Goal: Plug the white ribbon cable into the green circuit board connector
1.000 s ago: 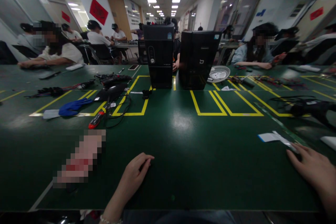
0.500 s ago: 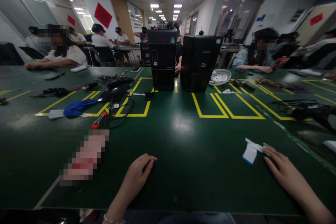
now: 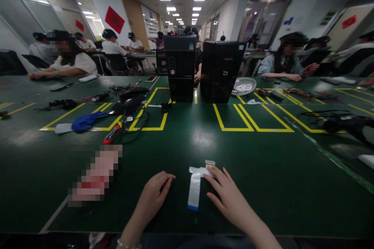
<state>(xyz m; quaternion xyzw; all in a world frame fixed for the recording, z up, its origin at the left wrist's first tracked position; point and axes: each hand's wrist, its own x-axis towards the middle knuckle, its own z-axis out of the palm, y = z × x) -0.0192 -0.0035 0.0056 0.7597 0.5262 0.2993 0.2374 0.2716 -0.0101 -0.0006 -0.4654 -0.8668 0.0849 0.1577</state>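
Observation:
A white flat ribbon cable [image 3: 194, 190] with a blue end strip lies on the green table in front of me. Its upper part bends sideways toward a small pale connector end [image 3: 209, 162]. My right hand [image 3: 226, 192] reaches in from the right, fingers spread, fingertips resting on the cable near that connector; the thumb stays apart from the cable. To the left, my left hand [image 3: 156, 192] rests on the table with curled fingers and thumb pressed together, nothing visible in it. A gap separates it from the cable.
Two black computer towers [image 3: 180, 68] [image 3: 222, 72] stand farther back. Leftward lie a red-and-black screwdriver [image 3: 112, 135], a blue glove [image 3: 87, 121], black cables [image 3: 128, 90] and a blurred-out pink item [image 3: 96, 175]. A round grey basket [image 3: 244, 85] sits behind right. Several people sit around.
My right hand has moved left to the middle of the table, and the ribbon cable has come along with it, now lying straighter. My left hand has stayed in place.

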